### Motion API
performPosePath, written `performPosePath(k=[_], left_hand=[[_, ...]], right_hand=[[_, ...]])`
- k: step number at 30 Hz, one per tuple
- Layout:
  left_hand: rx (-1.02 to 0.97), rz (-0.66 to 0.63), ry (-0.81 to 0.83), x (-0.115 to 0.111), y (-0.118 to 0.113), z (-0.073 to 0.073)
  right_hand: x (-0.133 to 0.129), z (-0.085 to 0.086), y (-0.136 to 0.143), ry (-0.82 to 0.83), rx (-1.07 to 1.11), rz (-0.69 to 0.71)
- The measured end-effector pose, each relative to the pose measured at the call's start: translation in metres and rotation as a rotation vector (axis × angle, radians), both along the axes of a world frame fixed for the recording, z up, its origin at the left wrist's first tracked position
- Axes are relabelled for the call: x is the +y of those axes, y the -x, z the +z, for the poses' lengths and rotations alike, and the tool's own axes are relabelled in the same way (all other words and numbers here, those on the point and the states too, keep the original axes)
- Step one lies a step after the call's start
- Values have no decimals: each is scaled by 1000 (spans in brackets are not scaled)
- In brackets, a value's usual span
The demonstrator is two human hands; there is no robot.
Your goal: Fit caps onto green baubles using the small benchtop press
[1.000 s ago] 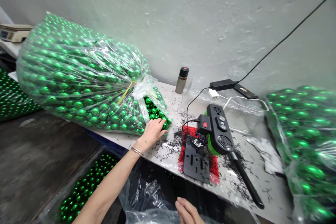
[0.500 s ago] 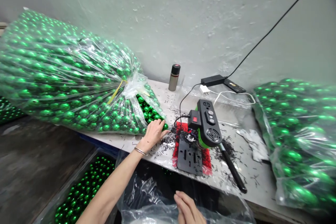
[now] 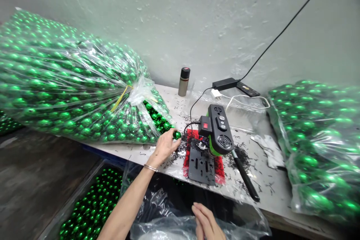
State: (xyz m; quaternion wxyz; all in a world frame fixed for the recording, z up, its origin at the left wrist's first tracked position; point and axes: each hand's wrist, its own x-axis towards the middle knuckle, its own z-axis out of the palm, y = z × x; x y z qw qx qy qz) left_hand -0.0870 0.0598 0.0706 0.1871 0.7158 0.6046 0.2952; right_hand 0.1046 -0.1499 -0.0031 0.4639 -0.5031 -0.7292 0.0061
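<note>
My left hand (image 3: 165,144), with a bracelet at the wrist, is closed on a shiny green ball (image 3: 177,135) between thumb and fingers. The ball is at the opening of a large clear plastic bag (image 3: 84,93) full of such balls, tied with a yellow strip (image 3: 120,98). My right hand (image 3: 208,223) is low in the view above loose clear plastic (image 3: 174,227). Its fingers stretch out side by side, with nothing visible in them. Right of my left hand stands a black and green device (image 3: 221,129) with a red switch, over a slotted black plate (image 3: 201,167).
A black-handled lever (image 3: 247,180) projects from the device. Small black bits (image 3: 242,155) litter the white table (image 3: 174,99). Behind are a bottle (image 3: 183,81), a power adapter (image 3: 225,83) and cables. A white glove (image 3: 270,152) and another bag of balls (image 3: 315,150) lie right. A ball-filled bin (image 3: 90,202) is below left.
My left hand has drawn slightly away from the bag opening, and the green ball now shows between its thumb and fingers. The whole view has shifted a little.
</note>
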Motion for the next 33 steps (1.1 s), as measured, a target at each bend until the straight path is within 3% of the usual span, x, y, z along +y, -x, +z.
performPosePath(k=[5, 7, 9, 12, 15, 22, 29, 33], left_hand=[[-1208, 128, 342, -43, -9, -10], [-1484, 157, 488, -55, -20, -18], [-1634, 194, 620, -62, -31, -24], [-1704, 245, 730, -64, -44, -31], [-1667, 241, 703, -64, -53, -35], [-1296, 198, 568, -62, -67, -34], [-1495, 96, 645, -65, -65, -28], [-1467, 54, 611, -72, -54, -26]], right_hand=[[2, 14, -26, 54, 28, 20], [4, 22, -34, 59, 29, 34], [6, 31, -41, 64, 58, 12], [8, 40, -47, 69, 119, -52], [11, 45, -53, 41, 147, -122], [21, 49, -58, 4, 149, -166], [20, 49, -60, 6, 148, -165], [18, 45, -59, 27, 158, -151]])
